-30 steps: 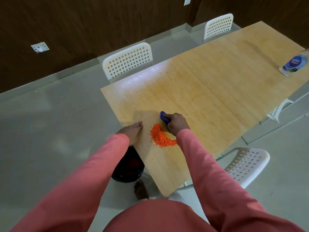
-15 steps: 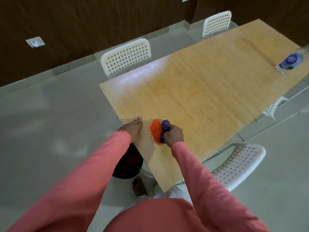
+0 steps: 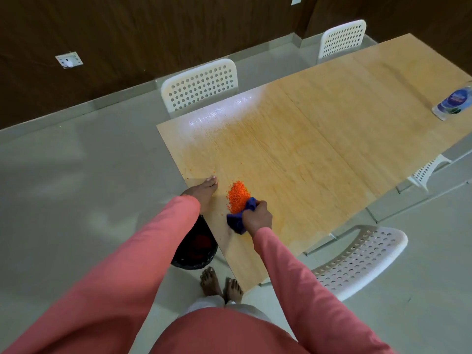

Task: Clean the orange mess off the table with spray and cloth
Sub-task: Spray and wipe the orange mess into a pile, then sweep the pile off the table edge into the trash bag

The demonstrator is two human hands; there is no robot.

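your right hand (image 3: 256, 217) grips the blue cloth (image 3: 240, 220) beside the orange pile (image 3: 237, 193). your left hand (image 3: 201, 191) lies flat, fingers straight, at the table (image 3: 332, 129) edge.

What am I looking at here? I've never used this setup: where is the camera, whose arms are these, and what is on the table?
No machine: a person in pink sleeves, filmed by a wide-angle camera on their own head, looking down. The right hand grips a crumpled blue cloth against a small heap of orange grains on the light wooden table. The left hand rests flat at the table's edge, above a black bin on the floor. A clear plastic bottle with a blue label stands far off on the table. White perforated chairs surround it.
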